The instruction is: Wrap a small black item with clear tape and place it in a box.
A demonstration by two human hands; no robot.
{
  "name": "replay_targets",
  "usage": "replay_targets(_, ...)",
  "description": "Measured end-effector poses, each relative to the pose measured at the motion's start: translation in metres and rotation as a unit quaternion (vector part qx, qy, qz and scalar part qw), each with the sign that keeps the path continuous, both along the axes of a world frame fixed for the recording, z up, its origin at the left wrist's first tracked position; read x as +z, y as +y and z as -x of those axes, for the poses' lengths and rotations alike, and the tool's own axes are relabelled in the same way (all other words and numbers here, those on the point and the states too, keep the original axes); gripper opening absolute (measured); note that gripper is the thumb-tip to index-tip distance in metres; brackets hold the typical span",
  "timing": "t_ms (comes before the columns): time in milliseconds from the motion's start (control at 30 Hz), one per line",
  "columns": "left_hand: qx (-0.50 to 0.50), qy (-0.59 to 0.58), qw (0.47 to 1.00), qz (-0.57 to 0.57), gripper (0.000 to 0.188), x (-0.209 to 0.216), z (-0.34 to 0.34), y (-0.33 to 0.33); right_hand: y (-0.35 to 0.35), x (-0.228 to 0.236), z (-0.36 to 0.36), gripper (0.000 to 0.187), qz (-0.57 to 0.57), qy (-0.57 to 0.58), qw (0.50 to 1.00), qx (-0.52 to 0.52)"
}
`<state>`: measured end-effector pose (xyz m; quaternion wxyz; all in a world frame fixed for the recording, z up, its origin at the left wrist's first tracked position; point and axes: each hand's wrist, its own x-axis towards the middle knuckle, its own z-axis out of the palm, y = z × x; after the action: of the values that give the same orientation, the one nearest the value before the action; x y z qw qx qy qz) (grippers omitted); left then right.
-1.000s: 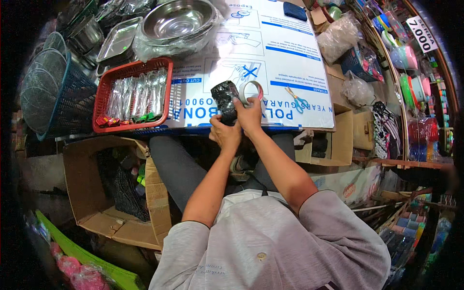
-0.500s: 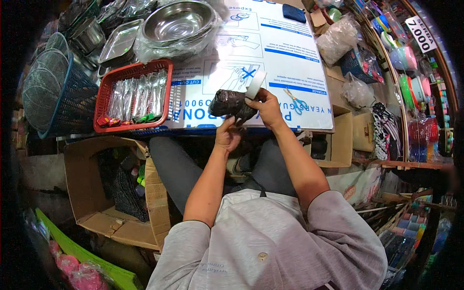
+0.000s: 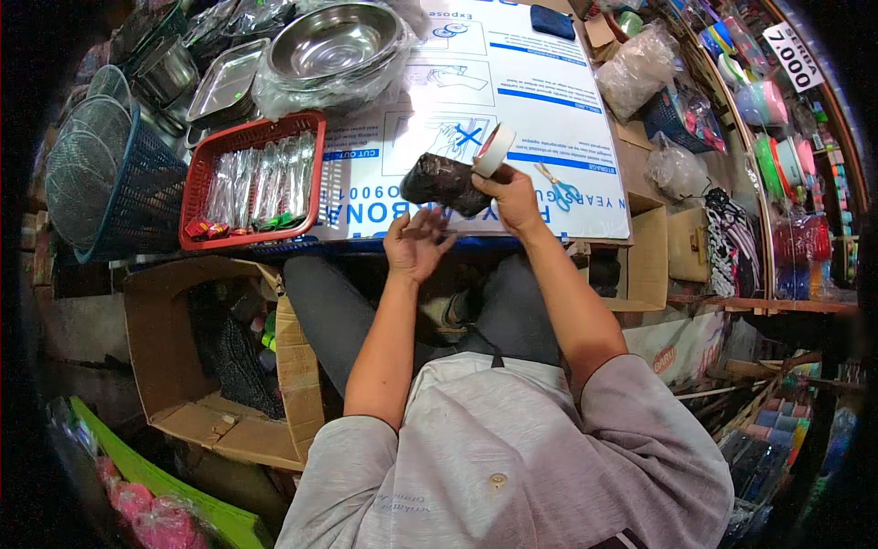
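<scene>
My right hand (image 3: 514, 203) is closed on a white roll of tape (image 3: 495, 151) and the end of a dark bundle wrapped in black plastic (image 3: 441, 182). The bundle is held over the near edge of the white printed sheet covering the table (image 3: 549, 101). My left hand (image 3: 418, 244) is just below and left of the bundle, palm up with its fingers spread, and it holds nothing. To the right of my right hand, scissors with light blue handles (image 3: 562, 194) lie on the sheet.
A red basket of packed spoons (image 3: 315, 174) stands on the left, with metal basins in plastic (image 3: 402, 46) and trays (image 3: 224, 82) behind. Far left is a blue basket with wire strainers (image 3: 137, 183). Open cardboard boxes (image 3: 297, 384) flank my legs. Shelves of goods line the right.
My left hand has let go of the bundle, moved down and left, and opened. My right hand has tilted the tape roll and still holds it with the bundle.
</scene>
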<state>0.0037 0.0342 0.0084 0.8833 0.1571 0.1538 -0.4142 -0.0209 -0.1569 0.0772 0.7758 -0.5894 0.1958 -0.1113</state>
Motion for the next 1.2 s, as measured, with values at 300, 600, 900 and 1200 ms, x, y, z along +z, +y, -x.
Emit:
replay_targets(300, -0.07, -0.648, 0.592, -0.474, 0.082, 0.075, -0.036, -0.046, -0.016, -0.049, 0.029, 0.04, 0.199, -0.011, 0.98, 0.014)
replay_targets(600, -0.412, -0.403, 0.779, -0.248, 0.059, 0.08, -0.081, -0.071, -0.009, -0.067, 0.028, 0.043, 0.276, 0.005, 0.961, -0.015)
replay_targets(900, -0.192, -0.486, 0.792, -0.314, 0.068, 0.077, -0.066, -0.088, -0.014, -0.075, 0.016, 0.049, 0.154, 0.011, 0.988, -0.008)
replay_targets(1200, -0.139, -0.443, 0.842, -0.275, 0.08, 0.07, -0.055, -0.076, -0.059, -0.035, 0.044, 0.042, 0.368, 0.042, 0.929, -0.021)
